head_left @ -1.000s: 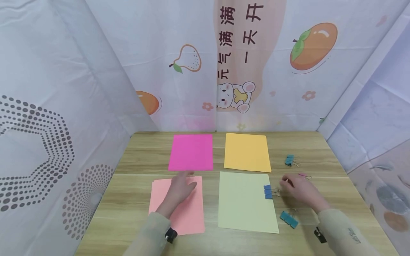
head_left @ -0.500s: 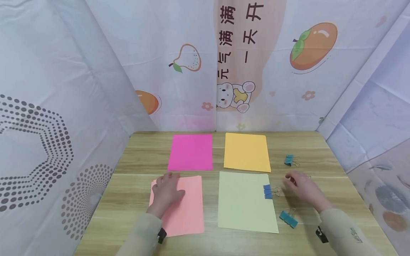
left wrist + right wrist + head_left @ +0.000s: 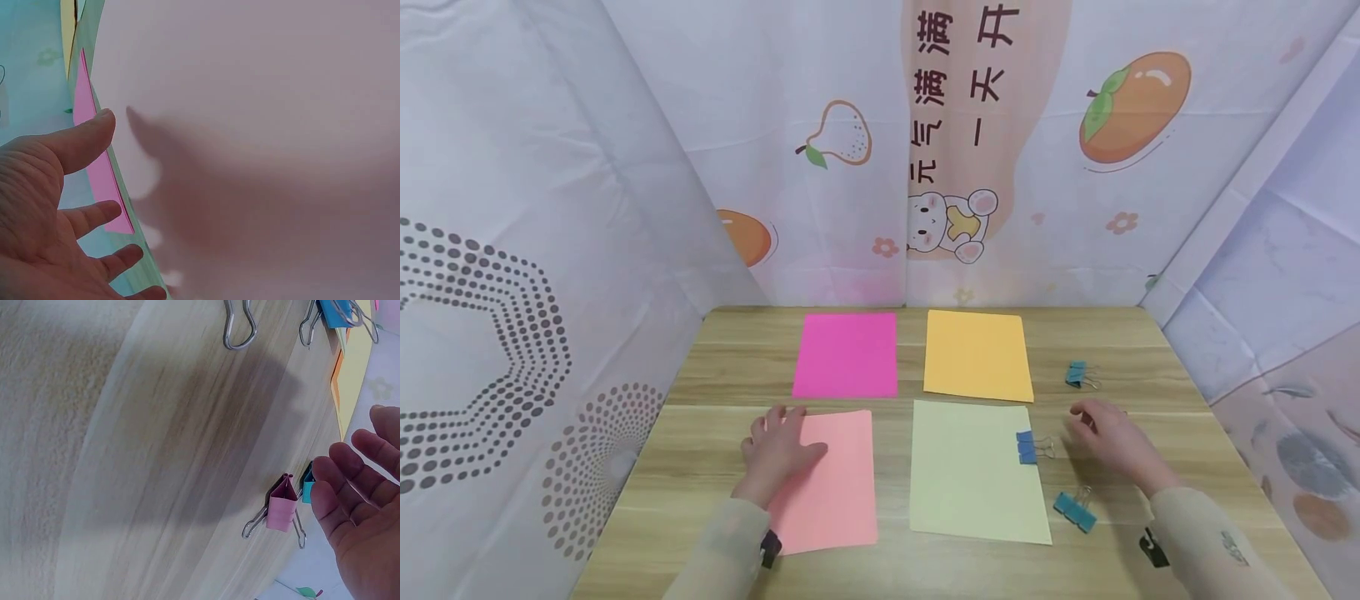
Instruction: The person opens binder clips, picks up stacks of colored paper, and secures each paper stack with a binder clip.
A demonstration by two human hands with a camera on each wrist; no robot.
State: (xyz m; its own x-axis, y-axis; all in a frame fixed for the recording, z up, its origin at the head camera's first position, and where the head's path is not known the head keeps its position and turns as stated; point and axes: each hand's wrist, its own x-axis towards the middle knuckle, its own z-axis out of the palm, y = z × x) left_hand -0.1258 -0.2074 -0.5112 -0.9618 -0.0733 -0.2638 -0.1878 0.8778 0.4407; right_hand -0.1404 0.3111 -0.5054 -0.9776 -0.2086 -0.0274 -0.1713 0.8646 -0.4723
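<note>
My left hand (image 3: 777, 454) hovers over the left side of a stack of salmon-pink paper (image 3: 842, 483), thumb and fingers spread and holding nothing. The left wrist view shows its thumb apart from the fingers (image 3: 103, 265), above the sheet and its shadow. To the right, my right hand (image 3: 1112, 440) hangs above the table with fingers loosely bent and nothing in them. Beside it stands a pink binder clip (image 3: 282, 512), which the hand mostly hides in the head view. A blue binder clip (image 3: 1026, 448) grips the right edge of a pale green paper stack (image 3: 970, 475).
Magenta paper (image 3: 846, 357) and yellow-orange paper (image 3: 977, 357) lie at the back of the wooden table (image 3: 730, 367). One teal binder clip (image 3: 1077, 373) is at the back right; a larger teal binder clip (image 3: 1075, 512) lies nearer the front. Printed curtains (image 3: 842, 217) enclose the table.
My left hand has moved left across the salmon-pink paper toward its left edge, its fingers spreading. My right hand has shifted slightly right, covering more of the pink clip. The papers stay put.
</note>
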